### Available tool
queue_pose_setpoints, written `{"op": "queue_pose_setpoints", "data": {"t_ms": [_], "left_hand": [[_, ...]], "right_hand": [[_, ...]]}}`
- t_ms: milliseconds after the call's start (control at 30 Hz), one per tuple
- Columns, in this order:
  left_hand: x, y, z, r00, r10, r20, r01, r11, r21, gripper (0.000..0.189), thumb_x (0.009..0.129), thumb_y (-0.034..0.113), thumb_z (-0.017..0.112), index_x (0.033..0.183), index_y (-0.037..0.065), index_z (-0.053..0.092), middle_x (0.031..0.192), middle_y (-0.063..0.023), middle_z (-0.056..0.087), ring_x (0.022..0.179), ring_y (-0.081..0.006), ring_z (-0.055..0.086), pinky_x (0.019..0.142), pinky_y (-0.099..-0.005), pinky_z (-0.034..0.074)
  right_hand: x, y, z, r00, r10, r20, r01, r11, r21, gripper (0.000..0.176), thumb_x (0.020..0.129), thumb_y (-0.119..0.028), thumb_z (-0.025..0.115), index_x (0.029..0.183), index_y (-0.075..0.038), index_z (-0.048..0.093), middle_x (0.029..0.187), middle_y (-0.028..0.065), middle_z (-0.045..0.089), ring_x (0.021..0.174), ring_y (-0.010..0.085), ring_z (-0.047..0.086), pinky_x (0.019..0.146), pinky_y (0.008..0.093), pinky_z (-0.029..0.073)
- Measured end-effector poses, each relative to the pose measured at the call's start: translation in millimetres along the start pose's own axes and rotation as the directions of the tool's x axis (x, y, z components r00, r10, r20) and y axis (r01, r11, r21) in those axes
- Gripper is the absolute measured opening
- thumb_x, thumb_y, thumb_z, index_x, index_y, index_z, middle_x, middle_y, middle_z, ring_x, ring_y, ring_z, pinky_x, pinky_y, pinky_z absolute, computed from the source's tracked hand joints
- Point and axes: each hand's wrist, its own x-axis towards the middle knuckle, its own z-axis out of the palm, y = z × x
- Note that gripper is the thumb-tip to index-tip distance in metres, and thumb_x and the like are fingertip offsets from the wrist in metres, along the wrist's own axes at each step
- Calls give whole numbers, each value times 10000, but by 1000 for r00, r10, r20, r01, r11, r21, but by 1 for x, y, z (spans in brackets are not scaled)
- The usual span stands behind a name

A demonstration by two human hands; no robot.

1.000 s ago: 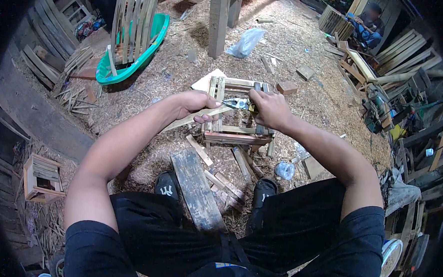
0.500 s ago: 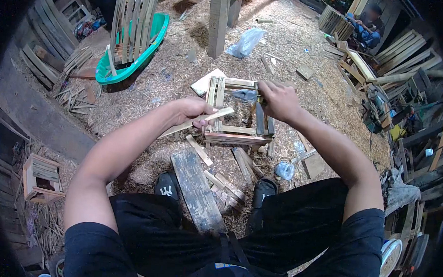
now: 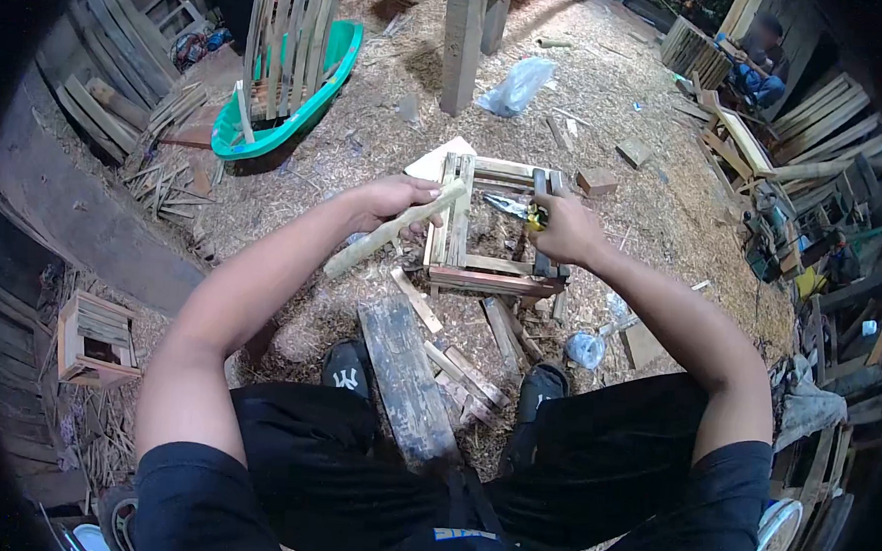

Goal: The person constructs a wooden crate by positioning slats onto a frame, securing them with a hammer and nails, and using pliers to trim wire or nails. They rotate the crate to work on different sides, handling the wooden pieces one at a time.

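A pale wooden strip (image 3: pixel 373 244) slants through my left hand (image 3: pixel 400 199), whose fingers are closed around it. Its upper end overlaps the left side of a small slatted wooden crate frame (image 3: pixel 491 281) on the ground before me. My right hand (image 3: pixel 569 228) grips pliers (image 3: pixel 507 206) with yellow on the handles. Their metal jaws point left, over the inside of the frame. Beside my right fingers runs a dark slat (image 3: pixel 543 184) on the frame's right side. The palm hides most of the plier handles.
A worn plank (image 3: pixel 406 378) lies between my feet, with wood offcuts (image 3: pixel 471 372) beside it. Slats stand in a green basin (image 3: pixel 253 149) at the left back. Near a wooden post (image 3: pixel 461 57) is a plastic bag (image 3: pixel 519 85). A person (image 3: pixel 761 63) sits at the far right.
The strip has turned, so more of its broad face shows. My right hand has swung, bringing the pliers' yellow handle into sight. The whole view has shifted slightly.
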Motion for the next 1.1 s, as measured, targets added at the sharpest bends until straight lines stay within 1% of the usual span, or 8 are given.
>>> {"op": "queue_pose_setpoints", "data": {"t_ms": [67,200,300,400,833,900,933,1100], "left_hand": [[0,-1,-1,1000,1,-6,-1,1000,-11,441,1127,238,440,1551,119,451,1024,-58,705,657,-110,571,557,-276,511],[3,-1,-2,1000,14,-22,-15,999,-46,436,1127,247,438,1540,108,458,1005,-53,698,649,-108,563,542,-270,504],[4,0,0,999,12,-49,-14,999,-38,441,1126,250,438,1541,102,450,1004,-56,696,646,-107,562,533,-265,496],[3,3,5,998,26,-60,-28,999,-43,420,1120,210,443,1527,105,457,934,-46,657,623,-107,548,519,-267,479],[26,16,13,989,142,-46,-148,974,-174,432,1110,160,463,1539,142,412,928,-45,612,639,-111,539,493,-283,450],[28,26,16,986,161,-45,-165,976,-140,452,1106,120,416,1556,147,377,1010,-85,629,658,-125,560,514,-291,506],[30,30,19,983,172,-62,-179,972,-152,449,1100,114,423,1546,135,380,1000,-96,638,663,-135,574,515,-305,532],[39,40,32,972,198,-125,-214,969,-126,462,1099,141,464,1551,115,370,1048,-128,636,722,-196,631,569,-353,587]], "right_hand": [[6,3,2,988,63,138,-74,994,75,466,790,-166,673,1236,-45,733,1130,290,716,1087,389,704,980,479,555],[18,25,23,978,62,198,-101,976,191,413,785,-150,656,1164,-22,759,1067,262,751,1050,393,724,971,461,557],[21,30,27,985,34,169,-69,975,210,341,813,-133,690,1080,72,751,892,237,755,846,320,759,807,440,607],[27,34,28,928,154,339,-276,896,348,287,869,-21,617,1109,83,736,866,148,737,778,222,730,585,381,616],[-18,26,-6,888,197,416,-414,737,535,333,866,-21,558,1135,79,728,933,178,734,789,249,742,635,391,637],[-32,23,-10,894,159,419,-408,677,613,323,894,12,538,1156,85,711,943,164,728,769,220,738,645,382,647],[-38,20,-8,875,187,446,-468,555,687,323,921,41,531,1199,79,691,945,143,722,756,215,740,649,378,661],[-52,20,5,887,186,424,-450,558,697,342,924,62,551,1245,87,665,942,147,717,742,225,741,658,376,669]]}}
